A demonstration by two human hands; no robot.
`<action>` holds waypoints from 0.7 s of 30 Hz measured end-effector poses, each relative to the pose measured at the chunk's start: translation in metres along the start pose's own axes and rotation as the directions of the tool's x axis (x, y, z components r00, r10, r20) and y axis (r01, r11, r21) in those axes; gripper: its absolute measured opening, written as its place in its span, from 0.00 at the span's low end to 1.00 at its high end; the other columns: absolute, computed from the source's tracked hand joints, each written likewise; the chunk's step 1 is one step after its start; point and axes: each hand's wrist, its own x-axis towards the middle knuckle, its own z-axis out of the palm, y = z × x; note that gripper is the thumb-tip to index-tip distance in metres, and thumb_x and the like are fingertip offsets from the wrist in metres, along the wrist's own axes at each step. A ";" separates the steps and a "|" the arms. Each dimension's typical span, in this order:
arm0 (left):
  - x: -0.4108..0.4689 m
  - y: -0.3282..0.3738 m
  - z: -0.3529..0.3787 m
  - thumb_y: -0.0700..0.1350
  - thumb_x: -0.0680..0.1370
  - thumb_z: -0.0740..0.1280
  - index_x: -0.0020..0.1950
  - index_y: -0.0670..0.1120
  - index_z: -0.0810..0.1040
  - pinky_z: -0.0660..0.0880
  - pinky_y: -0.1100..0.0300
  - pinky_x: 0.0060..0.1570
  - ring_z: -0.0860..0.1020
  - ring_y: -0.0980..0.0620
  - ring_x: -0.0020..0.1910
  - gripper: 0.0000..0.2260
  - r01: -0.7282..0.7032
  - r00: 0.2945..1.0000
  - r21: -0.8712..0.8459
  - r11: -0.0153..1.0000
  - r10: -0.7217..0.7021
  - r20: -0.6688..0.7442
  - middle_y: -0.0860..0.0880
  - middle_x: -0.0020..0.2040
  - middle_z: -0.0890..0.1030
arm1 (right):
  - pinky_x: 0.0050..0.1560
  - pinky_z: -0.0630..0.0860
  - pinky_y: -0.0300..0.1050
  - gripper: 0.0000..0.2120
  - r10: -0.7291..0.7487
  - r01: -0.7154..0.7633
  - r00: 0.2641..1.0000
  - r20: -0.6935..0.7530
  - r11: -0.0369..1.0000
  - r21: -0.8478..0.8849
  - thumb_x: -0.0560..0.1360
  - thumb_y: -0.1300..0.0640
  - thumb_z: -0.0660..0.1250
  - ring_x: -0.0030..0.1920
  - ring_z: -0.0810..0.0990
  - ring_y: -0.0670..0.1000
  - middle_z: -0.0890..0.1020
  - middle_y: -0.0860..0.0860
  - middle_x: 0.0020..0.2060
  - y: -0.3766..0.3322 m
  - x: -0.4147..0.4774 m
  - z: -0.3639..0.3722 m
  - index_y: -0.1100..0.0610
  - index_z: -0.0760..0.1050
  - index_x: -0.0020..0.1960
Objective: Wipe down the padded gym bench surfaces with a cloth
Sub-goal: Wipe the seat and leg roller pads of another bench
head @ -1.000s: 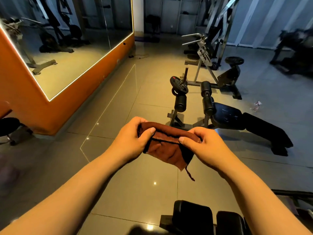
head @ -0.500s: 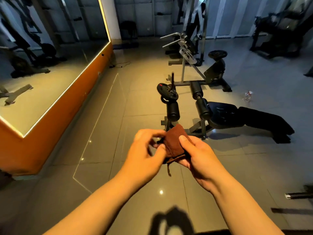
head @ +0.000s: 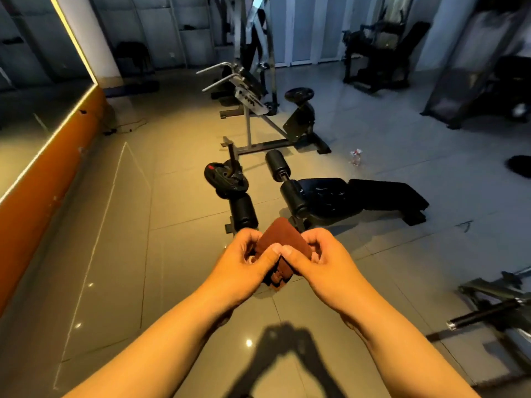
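The left hand (head: pixel 244 268) and right hand (head: pixel 324 265) hide part of the cloth (head: pixel 281 235) — a small floor object (head: pixel 356 157) is unreadably blurred.

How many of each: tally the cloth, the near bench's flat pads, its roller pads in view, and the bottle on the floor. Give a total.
brown cloth: 1
flat bench pads: 2
black roller pads: 3
plastic bottle: 1
Total: 7
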 end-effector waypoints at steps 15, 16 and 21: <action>0.201 0.041 0.009 0.41 0.80 0.67 0.58 0.47 0.82 0.80 0.54 0.54 0.83 0.45 0.50 0.08 -0.276 0.889 0.069 0.959 0.227 0.398 0.45 0.50 0.84 | 0.54 0.82 0.56 0.18 0.064 -0.014 0.982 -0.179 0.963 0.268 0.75 0.58 0.73 0.52 0.85 0.60 0.85 0.61 0.52 -0.048 0.134 -0.054 0.63 0.75 0.62; 0.210 0.040 0.015 0.42 0.81 0.66 0.56 0.45 0.83 0.79 0.53 0.54 0.83 0.46 0.49 0.07 -0.250 0.895 0.052 0.967 0.210 0.393 0.43 0.49 0.84 | 0.50 0.82 0.51 0.16 0.067 -0.012 0.977 -0.201 0.964 0.264 0.75 0.64 0.72 0.50 0.86 0.58 0.86 0.60 0.51 -0.048 0.138 -0.060 0.63 0.75 0.62; 0.256 0.042 0.054 0.47 0.84 0.60 0.52 0.45 0.81 0.78 0.52 0.51 0.82 0.47 0.48 0.11 -0.020 0.931 -0.044 0.999 0.034 0.363 0.44 0.48 0.85 | 0.40 0.79 0.41 0.13 0.125 -0.058 0.920 -0.371 0.981 0.185 0.76 0.70 0.67 0.39 0.83 0.49 0.87 0.56 0.44 -0.040 0.159 -0.110 0.61 0.80 0.58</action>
